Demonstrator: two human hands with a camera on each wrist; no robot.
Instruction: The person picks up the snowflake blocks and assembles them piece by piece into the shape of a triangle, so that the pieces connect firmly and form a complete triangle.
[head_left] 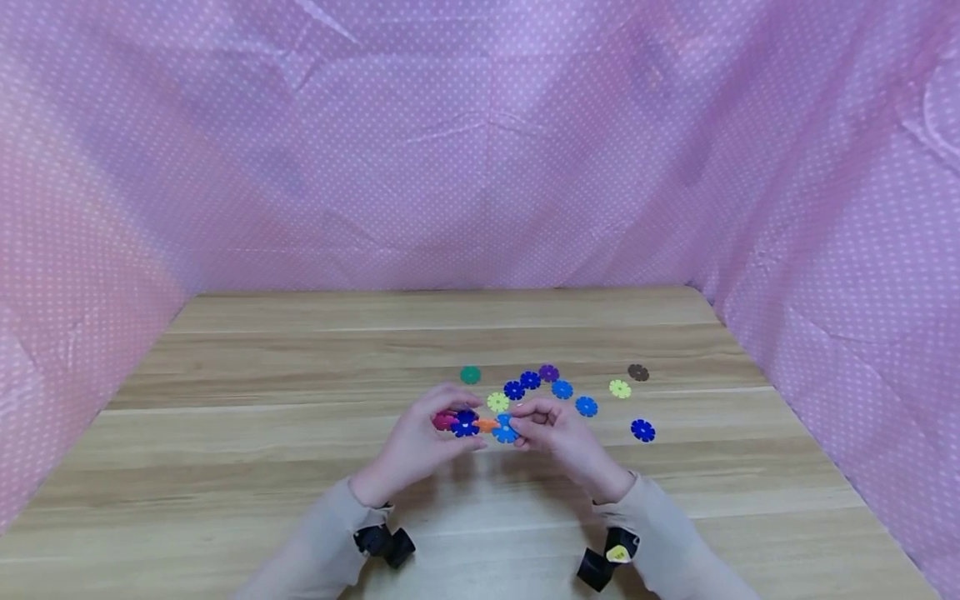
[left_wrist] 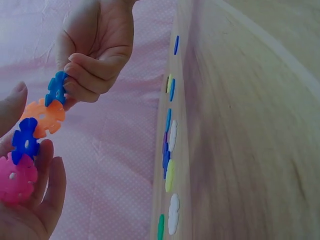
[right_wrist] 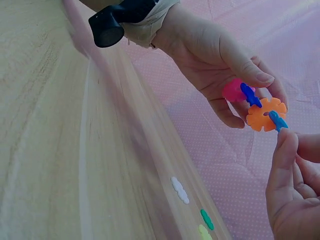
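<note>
Four linked discs [head_left: 487,425] bridge left grip [head_left: 422,433], holding pink [head_left: 444,421], and right grip [head_left: 557,436], pinching light-blue [head_left: 502,431].

The person wears long, plain sleeves in pale beige, the left sleeve [head_left: 318,529] and the right sleeve [head_left: 678,533] alike, the left cuff [right_wrist: 158,25] loosely creased. Black cameras ride on both wrists: the left camera [head_left: 401,548] has a rounded end in the right wrist view, while the right camera [head_left: 595,571] sits beside a bright yellow patch [head_left: 618,554]. The left hand [head_left: 420,433] and right hand [head_left: 564,442] are bare.
</note>
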